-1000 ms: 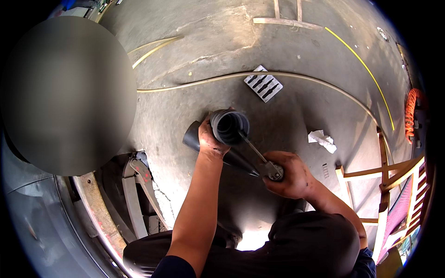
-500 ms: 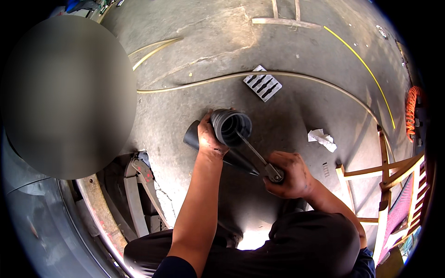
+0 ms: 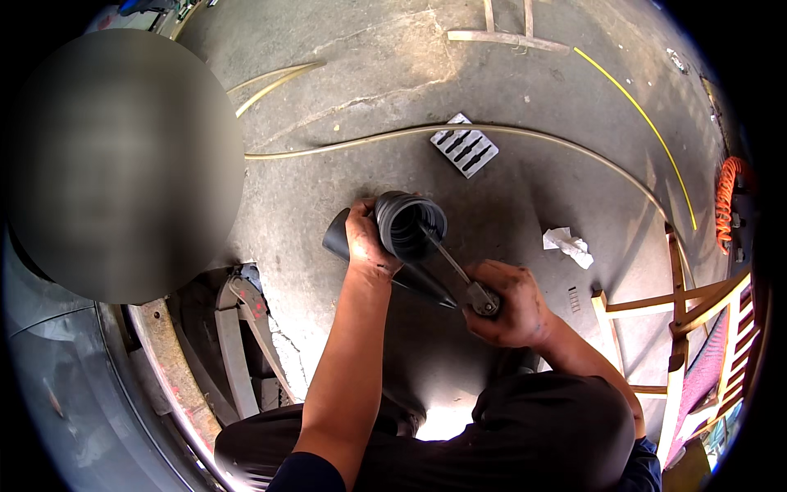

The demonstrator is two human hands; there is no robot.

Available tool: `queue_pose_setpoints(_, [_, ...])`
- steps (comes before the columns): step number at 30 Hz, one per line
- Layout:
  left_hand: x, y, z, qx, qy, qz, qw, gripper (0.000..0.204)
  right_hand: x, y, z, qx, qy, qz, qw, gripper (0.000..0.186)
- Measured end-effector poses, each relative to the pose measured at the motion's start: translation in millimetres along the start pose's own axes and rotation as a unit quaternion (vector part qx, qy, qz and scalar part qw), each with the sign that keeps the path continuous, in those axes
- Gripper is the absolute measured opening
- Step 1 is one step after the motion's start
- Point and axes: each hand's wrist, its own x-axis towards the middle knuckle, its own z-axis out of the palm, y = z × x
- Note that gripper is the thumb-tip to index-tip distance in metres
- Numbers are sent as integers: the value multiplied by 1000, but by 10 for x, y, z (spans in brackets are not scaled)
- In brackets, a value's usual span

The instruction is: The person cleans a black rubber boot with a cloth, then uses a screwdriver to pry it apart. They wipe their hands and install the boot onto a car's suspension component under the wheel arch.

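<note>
My left hand [image 3: 366, 238] is wrapped round a black ribbed rubber boot [image 3: 392, 225], its wide open mouth tilted up toward me. In my right hand [image 3: 512, 305] is a tool with a thin metal shaft [image 3: 451, 262] and a riveted pivot head; the fist hides its handle. The shaft's tip reaches inside the mouth of the boot, where I cannot tell what it touches. Under the boot and my left hand lies a smooth black cone [image 3: 426, 284], its narrow end pointing toward my right hand.
A pale tray with dark slots [image 3: 465, 146] lies beyond, crossed by a long hose [image 3: 352, 142]. Crumpled white paper [image 3: 567, 246] is to the right, near a wooden chair frame [image 3: 639, 307]. At left stand a jack-like metal arm [image 3: 238, 328] and a vehicle panel [image 3: 74, 385].
My right hand has shifted slightly up and left, and the tool's shaft points a little further into the boot. My left hand keeps its grip almost in place.
</note>
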Motion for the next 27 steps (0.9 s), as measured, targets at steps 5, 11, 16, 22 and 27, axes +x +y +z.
queue_pose_setpoints(5, [31, -2, -45, 46, -8, 5, 999, 48, -17, 32, -34, -17, -14, 7, 1000, 44])
queue_pose_setpoints(11, [37, 25, -60, 83, -38, -3, 996, 51, 22, 46, -75, -28, 4, 4, 1000, 43])
queue_pose_setpoints(16, [54, 14, -41, 94, -23, 17, 995, 52, 55, 26, -62, -19, 50, -23, 998, 45])
queue_pose_setpoints(22, [44, 40, -36, 105, 19, 35, 994, 53, 89, 3, -140, -43, -11, 18, 999, 44])
queue_pose_setpoints(27, [-82, -14, 182, 181, 25, 22, 983, 53, 132, -11, -84, -17, 31, -39, 999, 42])
